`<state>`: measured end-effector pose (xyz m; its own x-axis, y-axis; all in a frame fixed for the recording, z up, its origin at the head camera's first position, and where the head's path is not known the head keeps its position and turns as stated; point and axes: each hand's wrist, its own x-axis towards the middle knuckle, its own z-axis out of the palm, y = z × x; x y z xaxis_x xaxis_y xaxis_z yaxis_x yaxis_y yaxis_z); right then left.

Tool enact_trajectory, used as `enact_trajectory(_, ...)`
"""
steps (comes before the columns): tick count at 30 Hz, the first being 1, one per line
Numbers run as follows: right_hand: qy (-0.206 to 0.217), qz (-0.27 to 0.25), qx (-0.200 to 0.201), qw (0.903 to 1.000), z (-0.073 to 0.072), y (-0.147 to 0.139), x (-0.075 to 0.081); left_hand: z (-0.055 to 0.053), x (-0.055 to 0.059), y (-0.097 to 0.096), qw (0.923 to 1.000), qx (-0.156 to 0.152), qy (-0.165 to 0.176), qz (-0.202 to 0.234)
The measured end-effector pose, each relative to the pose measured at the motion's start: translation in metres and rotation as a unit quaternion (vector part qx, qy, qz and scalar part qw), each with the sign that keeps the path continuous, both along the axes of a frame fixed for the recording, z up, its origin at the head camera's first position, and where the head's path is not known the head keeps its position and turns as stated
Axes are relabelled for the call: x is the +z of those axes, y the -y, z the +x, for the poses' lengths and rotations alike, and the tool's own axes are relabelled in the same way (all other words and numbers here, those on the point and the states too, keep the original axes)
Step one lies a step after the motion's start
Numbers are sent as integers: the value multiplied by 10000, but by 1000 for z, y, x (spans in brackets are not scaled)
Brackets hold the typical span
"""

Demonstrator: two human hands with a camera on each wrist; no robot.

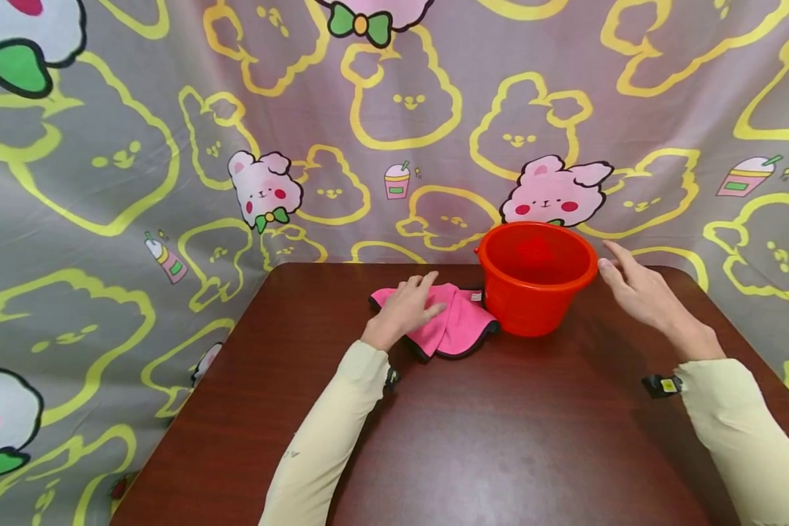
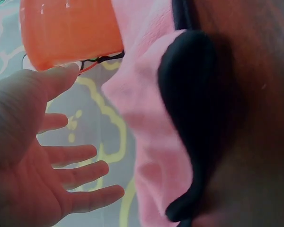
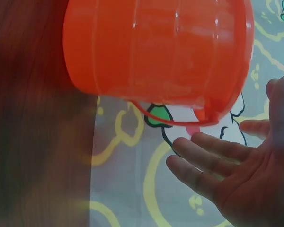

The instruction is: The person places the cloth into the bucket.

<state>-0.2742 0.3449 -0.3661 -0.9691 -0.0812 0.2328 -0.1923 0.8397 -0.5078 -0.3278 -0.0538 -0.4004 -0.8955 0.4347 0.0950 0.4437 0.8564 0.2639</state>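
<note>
A red plastic bucket [image 1: 526, 307] stands upright toward the back right of the table; its thin handle [image 3: 180, 124] hangs down the side in the right wrist view. Beside it lies a crumpled pink cloth [image 1: 456, 321] with black edging and a small white tag. My left hand [image 1: 404, 310] hovers over the cloth's left part, fingers spread, holding nothing; the left wrist view shows a gap between the palm and the cloth [image 2: 146, 109]. To the right of the bucket's rim is my right hand [image 1: 641, 292], its fingers extended and nothing in it. The right wrist view shows it apart from the bucket.
The dark brown wooden table [image 1: 434, 438] has rounded back corners. Behind and at both sides hangs a grey curtain [image 1: 408, 212] printed with cartoon bunnies and yellow outlines, close to the table's back edge. Each wrist carries a small black strap device [image 1: 662, 386].
</note>
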Motion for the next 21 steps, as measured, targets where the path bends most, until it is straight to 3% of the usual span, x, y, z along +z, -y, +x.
enact_trajectory(4,170,-205,10,9996,-2,8,-5,0,-7,-6,9995,24,284,-133)
enact_trajectory(9,306,-626,100,9975,-3,16,-11,3,-15,-13,9922,120,1143,-478)
enact_trajectory(11,329,-840,116,9959,-4,18,-13,4,-18,-15,9888,180,1337,-639)
enact_trajectory(21,275,-2000,336,9788,-9,23,-20,9,-24,-10,9851,242,1279,-1122)
